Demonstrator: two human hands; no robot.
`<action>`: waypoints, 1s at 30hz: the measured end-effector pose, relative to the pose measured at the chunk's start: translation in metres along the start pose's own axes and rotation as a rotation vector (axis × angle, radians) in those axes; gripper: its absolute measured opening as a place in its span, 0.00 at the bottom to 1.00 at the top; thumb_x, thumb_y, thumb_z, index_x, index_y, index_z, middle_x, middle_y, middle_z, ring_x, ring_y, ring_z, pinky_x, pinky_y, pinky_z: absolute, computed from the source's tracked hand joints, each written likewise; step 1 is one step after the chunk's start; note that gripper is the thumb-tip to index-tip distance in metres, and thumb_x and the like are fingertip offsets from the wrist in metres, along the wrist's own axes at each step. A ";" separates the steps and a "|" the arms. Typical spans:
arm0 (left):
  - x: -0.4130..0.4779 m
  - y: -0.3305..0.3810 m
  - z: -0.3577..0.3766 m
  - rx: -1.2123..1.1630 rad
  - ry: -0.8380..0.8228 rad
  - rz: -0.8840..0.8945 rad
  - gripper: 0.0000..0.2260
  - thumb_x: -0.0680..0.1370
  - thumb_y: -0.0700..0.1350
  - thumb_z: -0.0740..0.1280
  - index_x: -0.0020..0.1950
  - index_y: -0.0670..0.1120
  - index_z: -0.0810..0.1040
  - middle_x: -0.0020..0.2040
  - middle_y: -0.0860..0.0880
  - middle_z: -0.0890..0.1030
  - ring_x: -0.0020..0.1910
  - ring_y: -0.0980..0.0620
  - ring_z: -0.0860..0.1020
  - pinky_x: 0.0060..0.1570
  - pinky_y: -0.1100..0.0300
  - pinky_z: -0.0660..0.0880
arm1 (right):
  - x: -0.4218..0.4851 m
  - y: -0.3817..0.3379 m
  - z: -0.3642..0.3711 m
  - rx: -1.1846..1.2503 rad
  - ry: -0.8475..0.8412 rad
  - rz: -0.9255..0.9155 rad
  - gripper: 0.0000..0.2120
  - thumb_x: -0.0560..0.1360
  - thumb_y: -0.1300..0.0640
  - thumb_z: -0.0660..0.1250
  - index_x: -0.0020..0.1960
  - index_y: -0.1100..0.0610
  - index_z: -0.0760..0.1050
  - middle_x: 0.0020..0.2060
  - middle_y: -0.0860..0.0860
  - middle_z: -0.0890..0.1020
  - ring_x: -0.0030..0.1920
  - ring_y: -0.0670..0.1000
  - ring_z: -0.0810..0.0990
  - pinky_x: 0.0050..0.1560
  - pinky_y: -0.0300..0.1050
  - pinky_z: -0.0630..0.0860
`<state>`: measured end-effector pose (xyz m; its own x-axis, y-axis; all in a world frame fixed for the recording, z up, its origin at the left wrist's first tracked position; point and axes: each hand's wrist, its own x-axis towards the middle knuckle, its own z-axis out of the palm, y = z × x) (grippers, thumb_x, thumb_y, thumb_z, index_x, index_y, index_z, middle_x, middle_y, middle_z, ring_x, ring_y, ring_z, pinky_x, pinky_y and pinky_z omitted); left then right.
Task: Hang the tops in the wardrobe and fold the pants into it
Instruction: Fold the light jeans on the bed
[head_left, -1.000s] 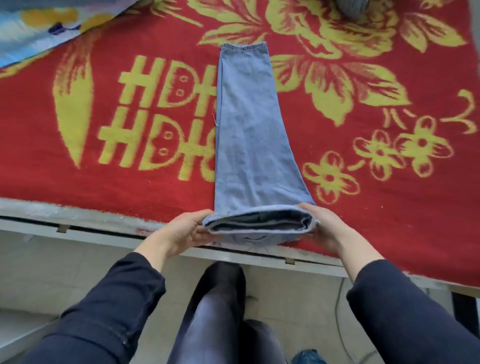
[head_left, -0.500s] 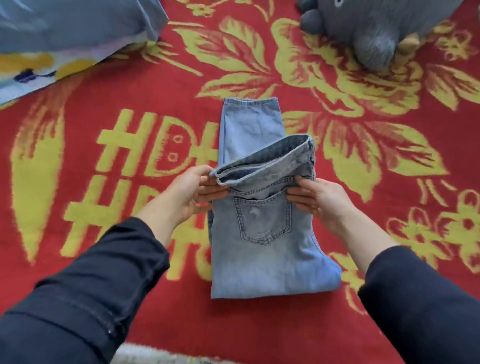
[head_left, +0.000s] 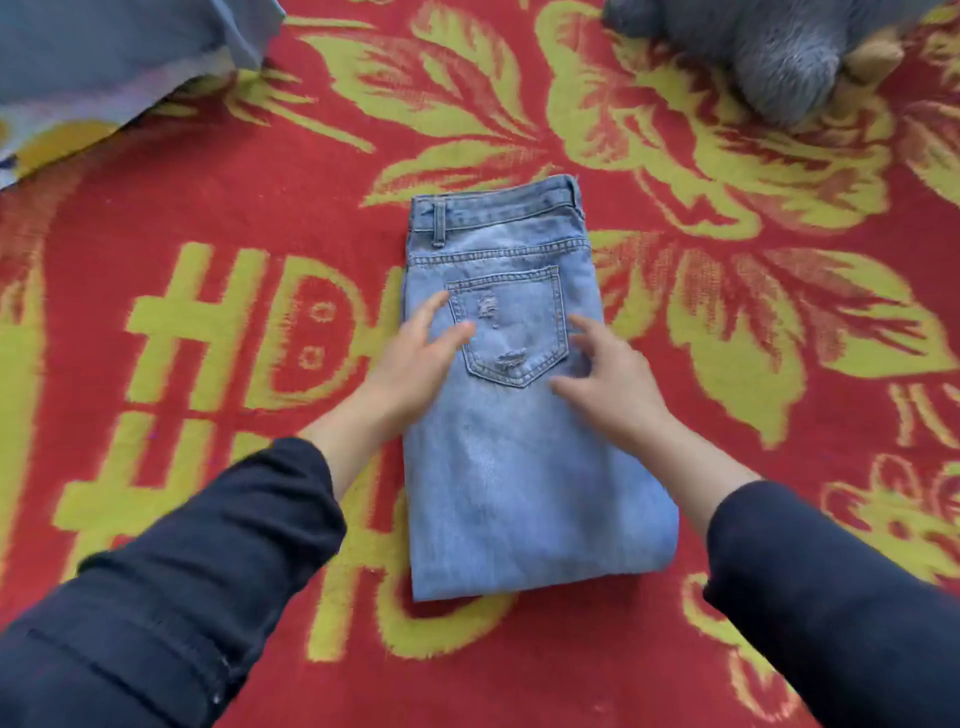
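The fold is closing: half a second ago both hands were carrying the waistband over, and now the jeans (head_left: 519, 467) are lying as one flat rectangle on the red blanket (head_left: 597, 665), waistband (head_left: 493, 208) away from me. I am judging the folding nearly done, with the wardrobe carry remaining. My left hand (head_left: 415, 364) and right hand (head_left: 613, 389) are spreading loose fingers (head_left: 592, 332) over the distressed back pocket (head_left: 511, 327), gripping nothing. Blur is hiding whether they are pressing the pale blue denim.
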<state>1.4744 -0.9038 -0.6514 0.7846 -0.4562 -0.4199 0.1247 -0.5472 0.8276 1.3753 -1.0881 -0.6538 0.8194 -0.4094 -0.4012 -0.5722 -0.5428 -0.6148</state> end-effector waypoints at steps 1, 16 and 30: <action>-0.017 -0.019 0.015 0.208 -0.066 0.070 0.29 0.79 0.57 0.59 0.77 0.48 0.56 0.78 0.49 0.54 0.77 0.53 0.51 0.74 0.57 0.49 | -0.017 0.015 0.011 -0.141 -0.058 -0.070 0.35 0.71 0.54 0.71 0.75 0.54 0.63 0.69 0.53 0.72 0.69 0.53 0.70 0.66 0.43 0.65; -0.128 -0.102 0.074 1.092 -0.280 0.273 0.48 0.59 0.55 0.76 0.75 0.44 0.62 0.74 0.35 0.62 0.73 0.39 0.62 0.67 0.47 0.63 | -0.105 0.116 0.029 -0.833 -0.183 -0.627 0.34 0.70 0.61 0.54 0.76 0.54 0.57 0.69 0.55 0.73 0.68 0.58 0.73 0.67 0.53 0.70; -0.206 -0.029 0.063 0.577 -0.936 -0.423 0.14 0.77 0.50 0.66 0.33 0.49 0.68 0.32 0.52 0.70 0.33 0.52 0.68 0.32 0.59 0.62 | -0.174 0.071 -0.025 -0.529 -1.186 0.074 0.11 0.74 0.52 0.66 0.35 0.53 0.71 0.32 0.49 0.80 0.34 0.47 0.76 0.36 0.42 0.69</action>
<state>1.2707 -0.8382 -0.6124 -0.0347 -0.3678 -0.9293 -0.2136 -0.9056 0.3664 1.1912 -1.0733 -0.6106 0.1602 0.2954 -0.9418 -0.3381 -0.8800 -0.3336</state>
